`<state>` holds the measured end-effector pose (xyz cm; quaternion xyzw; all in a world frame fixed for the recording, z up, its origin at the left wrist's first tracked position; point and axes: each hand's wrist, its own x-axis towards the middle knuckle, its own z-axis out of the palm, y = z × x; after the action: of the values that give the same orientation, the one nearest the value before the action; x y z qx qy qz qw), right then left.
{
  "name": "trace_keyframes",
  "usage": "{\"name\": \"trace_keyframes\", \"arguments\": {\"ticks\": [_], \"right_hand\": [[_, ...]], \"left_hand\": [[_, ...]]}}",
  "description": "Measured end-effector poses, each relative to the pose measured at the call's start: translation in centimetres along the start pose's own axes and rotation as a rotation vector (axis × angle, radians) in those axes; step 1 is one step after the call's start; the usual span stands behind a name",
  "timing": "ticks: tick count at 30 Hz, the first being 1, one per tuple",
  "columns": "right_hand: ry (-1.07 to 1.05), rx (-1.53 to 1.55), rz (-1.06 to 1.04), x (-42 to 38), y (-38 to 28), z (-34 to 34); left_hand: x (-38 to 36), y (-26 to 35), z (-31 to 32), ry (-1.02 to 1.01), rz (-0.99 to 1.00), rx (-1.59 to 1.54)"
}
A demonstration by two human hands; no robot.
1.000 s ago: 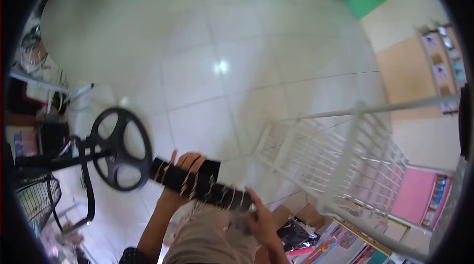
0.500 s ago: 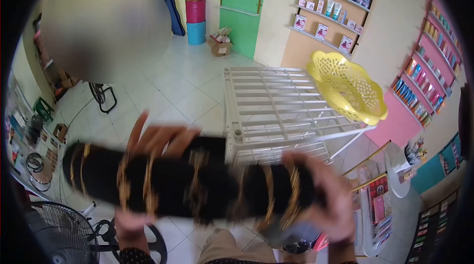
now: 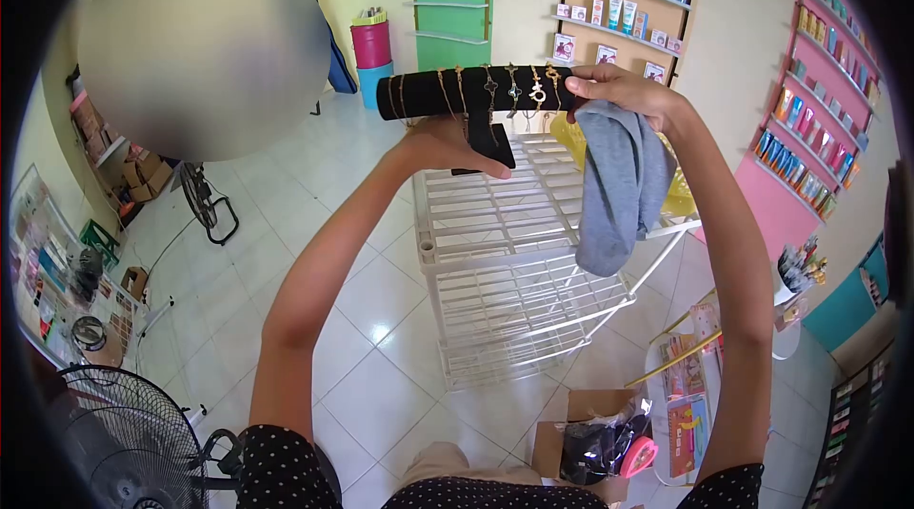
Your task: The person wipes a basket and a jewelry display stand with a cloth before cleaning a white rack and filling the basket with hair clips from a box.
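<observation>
A black bracelet display stand (image 3: pixel 419 96) is held up at arm's length over the white slatted rack. Several gold-coloured bracelets (image 3: pixel 513 88) ring its padded bar, some with flower-shaped or round charms. My left hand (image 3: pixel 441 143) grips the stand from below, around its post and by the flat black base (image 3: pixel 490 149). My right hand (image 3: pixel 624 93) is closed at the bar's right end, its thumb pressed against it. From that same hand hangs a grey cloth (image 3: pixel 617 185); the fingers behind it are partly hidden.
Below the stand is a white slatted rack (image 3: pixel 505 214) with a yellow basket (image 3: pixel 678 197) on it, partly covered by the cloth. A black fan (image 3: pixel 124 438) stands at lower left, an open cardboard box (image 3: pixel 549 447) at lower right. Stocked shelves (image 3: pixel 624 6) line the wall.
The bracelet display stand has moved up and away from my body, and my arms are now stretched out. The grey cloth now hangs in full view from my right hand.
</observation>
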<state>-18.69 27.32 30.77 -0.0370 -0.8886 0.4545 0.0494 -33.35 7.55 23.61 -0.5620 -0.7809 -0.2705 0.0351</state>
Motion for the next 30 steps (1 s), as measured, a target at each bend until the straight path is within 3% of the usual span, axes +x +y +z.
{"name": "trace_keyframes", "arguments": {"ticks": [10,16,18,20,22,23,24,26,29,30], "right_hand": [[-0.11,0.142,0.176,2.2,2.5,-0.3],[-0.036,0.085,0.236,1.0,1.7,0.1],[0.219,0.051,0.117,0.4,2.0,0.1],[0.275,0.153,-0.059,-1.6,1.7,-0.8],[0.374,0.241,-0.201,-5.4,1.0,-1.5],[0.486,0.238,-0.28,-8.0,0.2,-1.0],[0.536,0.018,-0.38,-11.0,-0.6,-0.5],[0.716,0.047,-0.324,-16.8,-0.9,1.4],[0.937,0.135,-0.346,-22.8,1.3,5.6],[0.973,0.229,-0.235,-24.6,2.0,7.5]], "left_hand": [[1.1,-1.7,1.9,-0.177,-0.102,-0.025],[0.9,-2.4,2.7,0.001,-0.03,0.144],[0.9,-2.7,2.5,-0.146,-0.077,0.139],[0.8,-4.3,3.3,-0.01,0.004,0.233],[-1.3,-3.0,1.5,0.008,-0.106,0.184],[-3.2,-1.3,-0.2,-0.028,-0.144,-0.007],[-5.5,-0.3,-1.2,-0.064,-0.181,-0.194],[-11.3,-0.2,-1.2,0.253,-0.174,0.058],[-17.9,4.5,-0.9,0.498,-0.22,0.068],[-18.9,5.8,0.0,0.512,-0.198,0.03]]}}
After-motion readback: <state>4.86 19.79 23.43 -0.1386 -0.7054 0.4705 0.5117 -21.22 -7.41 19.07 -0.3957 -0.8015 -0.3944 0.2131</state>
